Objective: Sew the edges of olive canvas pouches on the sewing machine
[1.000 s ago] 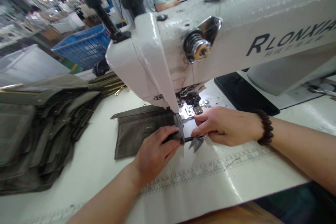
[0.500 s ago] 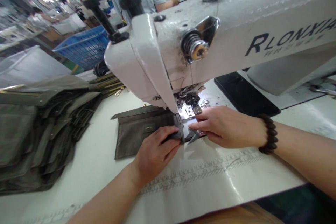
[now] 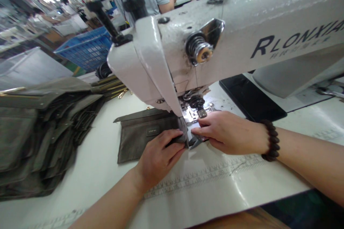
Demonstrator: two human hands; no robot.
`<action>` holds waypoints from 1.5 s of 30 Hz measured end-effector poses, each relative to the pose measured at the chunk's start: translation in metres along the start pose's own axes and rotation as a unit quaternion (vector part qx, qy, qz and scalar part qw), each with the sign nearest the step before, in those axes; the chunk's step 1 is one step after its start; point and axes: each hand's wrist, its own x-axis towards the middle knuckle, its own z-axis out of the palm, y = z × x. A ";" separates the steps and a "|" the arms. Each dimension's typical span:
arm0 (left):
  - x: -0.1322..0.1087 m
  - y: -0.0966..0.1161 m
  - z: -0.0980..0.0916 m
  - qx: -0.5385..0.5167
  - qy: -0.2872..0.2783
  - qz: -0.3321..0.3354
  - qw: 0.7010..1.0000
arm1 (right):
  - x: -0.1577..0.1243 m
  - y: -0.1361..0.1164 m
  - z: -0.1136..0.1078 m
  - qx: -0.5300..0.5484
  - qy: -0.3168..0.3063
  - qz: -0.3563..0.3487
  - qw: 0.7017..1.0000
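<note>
Since a second ago the right hand [image 3: 228, 132] has slid in toward the needle, and the thread snips [image 3: 195, 143] that stuck out below it are now mostly tucked under its fingers, with only the dark blade tips showing. That hand is closed around the snips, its fingertips just beside the fabric pouch [image 3: 139, 136].

The pouch is a flat, olive-grey rectangle of matte woven cloth with a small dark label [image 3: 153, 131] on its face. It lies on the white table [image 3: 102, 171], its right edge folded up beneath the head of the sewing machine [image 3: 242, 25]. The left hand [image 3: 158, 155] is curled on that edge, pinching it between thumb and fingers.

The machine body is glossy off-white enamel with a metal tension spring. A dark bead bracelet [image 3: 271, 140] circles the right wrist. Well to the left is a fanned stack of pouches [image 3: 40, 132] in the same cloth, and beyond it a blue plastic basket [image 3: 86, 48].
</note>
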 end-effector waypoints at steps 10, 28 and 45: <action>0.001 0.001 -0.001 -0.003 -0.005 -0.008 1.000 | 0.006 0.000 0.002 -0.032 -0.005 -0.022 0.999; 0.002 -0.001 -0.001 -0.007 -0.010 0.004 1.000 | 0.002 0.025 -0.011 0.039 -0.019 -0.119 0.992; -0.001 -0.001 -0.001 0.009 0.025 0.038 0.999 | -0.145 0.059 -0.015 -0.102 0.308 0.355 0.876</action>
